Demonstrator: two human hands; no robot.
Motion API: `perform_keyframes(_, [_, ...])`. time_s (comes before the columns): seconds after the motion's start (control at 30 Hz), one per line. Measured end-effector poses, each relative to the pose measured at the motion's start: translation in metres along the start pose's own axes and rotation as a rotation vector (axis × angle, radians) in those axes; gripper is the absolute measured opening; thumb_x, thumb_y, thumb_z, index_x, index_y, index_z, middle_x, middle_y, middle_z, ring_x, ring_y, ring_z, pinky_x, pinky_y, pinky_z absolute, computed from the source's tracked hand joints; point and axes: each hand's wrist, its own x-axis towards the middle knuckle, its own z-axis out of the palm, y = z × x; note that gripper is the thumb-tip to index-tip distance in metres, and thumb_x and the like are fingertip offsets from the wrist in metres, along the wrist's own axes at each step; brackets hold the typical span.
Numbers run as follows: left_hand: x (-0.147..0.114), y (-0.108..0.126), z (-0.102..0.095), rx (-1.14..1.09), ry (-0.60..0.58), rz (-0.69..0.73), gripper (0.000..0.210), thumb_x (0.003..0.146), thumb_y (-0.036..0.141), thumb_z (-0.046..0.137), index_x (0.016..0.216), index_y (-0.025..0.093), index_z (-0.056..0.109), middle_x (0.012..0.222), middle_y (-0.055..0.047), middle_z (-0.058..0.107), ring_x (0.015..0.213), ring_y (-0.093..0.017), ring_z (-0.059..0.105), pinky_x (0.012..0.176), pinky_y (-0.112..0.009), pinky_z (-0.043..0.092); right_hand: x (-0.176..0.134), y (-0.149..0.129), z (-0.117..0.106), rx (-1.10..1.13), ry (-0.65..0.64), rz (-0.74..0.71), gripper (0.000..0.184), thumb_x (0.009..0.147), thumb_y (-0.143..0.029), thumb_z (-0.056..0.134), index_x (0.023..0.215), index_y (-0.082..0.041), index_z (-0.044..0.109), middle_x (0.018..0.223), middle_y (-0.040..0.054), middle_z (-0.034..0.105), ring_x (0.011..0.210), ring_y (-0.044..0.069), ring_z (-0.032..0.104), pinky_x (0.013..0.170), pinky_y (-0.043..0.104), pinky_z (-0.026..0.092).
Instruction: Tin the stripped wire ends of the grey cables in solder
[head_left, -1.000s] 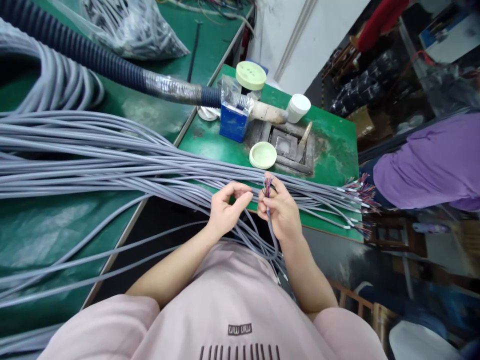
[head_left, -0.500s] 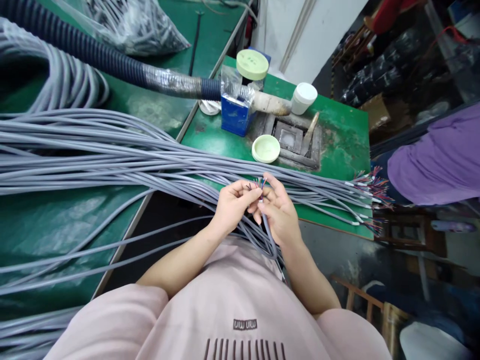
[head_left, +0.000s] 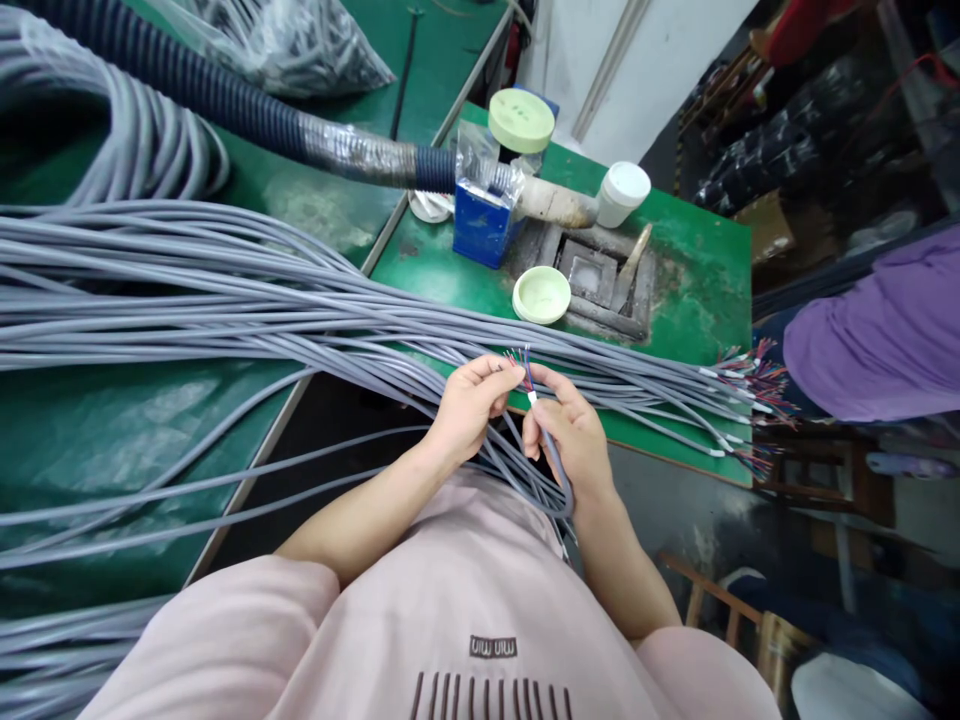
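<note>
L hand: my left hand, thumb + index pinched tight on a few coloured wires, fingertips closed up.
R hand: my right hand, fingers curled snug round the grey cable, just below its white band.
Cable loc: stripped end held up at near edge of the green bench, L part of that edge; rest bends down below R palm, twd my front.
Wires: fan out above the band, btwn both hands.
Bundle: cable bundle runs L to R along near edge, stripped ends poking past R edge by near R corner.
Dish: pale green dish, behind bundle, beside metal well.
Tool: pale-handled tool leans on well, R side.
Tub: white tub nr far edge.
Box: blue box twd L edge, black hose comes in over it.
Co-worker: purple sleeve, past R edge.
</note>
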Motion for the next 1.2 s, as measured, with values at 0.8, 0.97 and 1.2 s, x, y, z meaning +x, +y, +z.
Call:
perform_keyframes(0.8, [0.002,-0.002,-0.006,-0.136,-0.061,-0.191,0.016,0.062,0.024,0.075,0.067,0.013,0.065,0.051,0.002,0.061,0.041,-0.003,0.048,0.042,-0.013,0.036,0.004,-0.018,-0.014,-0.262,-0.018,0.054,0.027,0.065,-0.03,0.075,0.086,-0.018,0.064,0.045,-0.0081,0.057,0.037,0.009,0.052,0.042,0.021,0.046])
perform_keyframes(0.97, [0.003,-0.005,-0.006,-0.161,-0.086,-0.183,0.015,0.064,0.023,0.074,0.067,0.012,0.064,0.053,0.002,0.062,0.042,-0.003,0.049,0.043,-0.013,0.038,0.007,-0.019,-0.017,-0.301,-0.023,0.036,0.027,0.067,-0.032,0.075,0.087,-0.018,0.064,0.044,-0.008,0.057,0.036,0.009,0.051,0.041,0.021,0.046])
perform_keyframes(1.2, [0.005,-0.004,-0.006,-0.221,-0.119,-0.227,0.015,0.062,0.021,0.073,0.065,0.012,0.063,0.056,0.001,0.062,0.046,-0.004,0.053,0.043,-0.012,0.039,0.008,-0.018,-0.018,-0.273,-0.05,0.033,0.025,0.068,-0.03,0.075,0.086,-0.018,0.064,0.043,-0.0078,0.057,0.035,0.009,0.052,0.041,0.02,0.043])
